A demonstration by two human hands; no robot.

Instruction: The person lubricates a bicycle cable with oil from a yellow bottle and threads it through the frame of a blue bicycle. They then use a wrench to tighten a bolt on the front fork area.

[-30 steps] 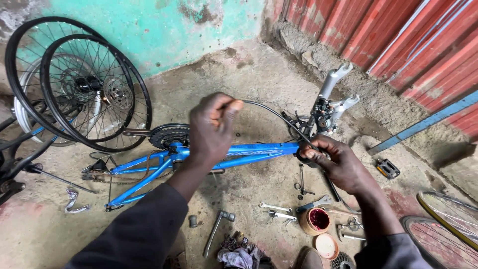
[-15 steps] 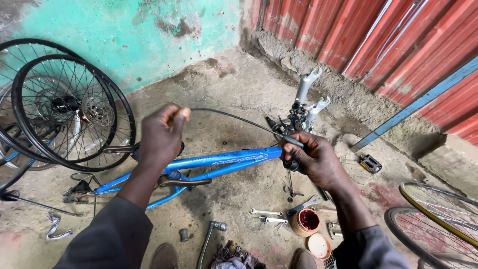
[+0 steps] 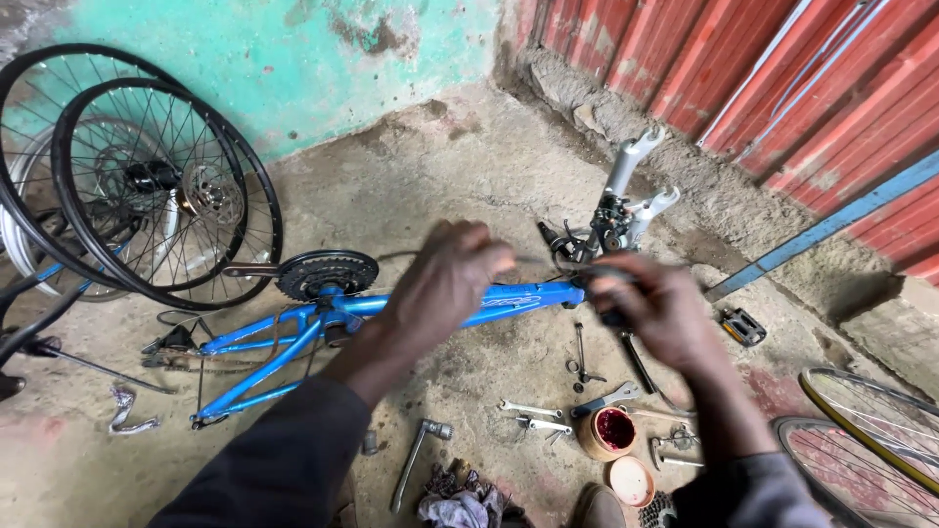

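Observation:
A blue bicycle frame (image 3: 293, 332) lies on its side on the dirt floor, its black chainring (image 3: 326, 274) facing up. My left hand (image 3: 445, 284) is closed above the top tube and pinches a thin dark cable (image 3: 391, 256); the hand is blurred. Fingers curled, my right hand (image 3: 655, 308) grips the frame's front end, where the blue tube meets the silver fork (image 3: 626, 196). The two hands are about a hand's width apart. What lies under the right palm is hidden.
Black spoked wheels (image 3: 147, 196) lean on the teal wall at left. More rims (image 3: 871, 430) lie at bottom right. Wrenches (image 3: 533, 416), a tub of red grease (image 3: 608, 430), its lid (image 3: 631, 479), a pedal (image 3: 741, 326) and a rag (image 3: 460, 504) litter the floor.
My left hand has dropped from its raised position toward the frame and closer to the right hand, and the cable's arc has flattened. The right hand stays at the frame's front end.

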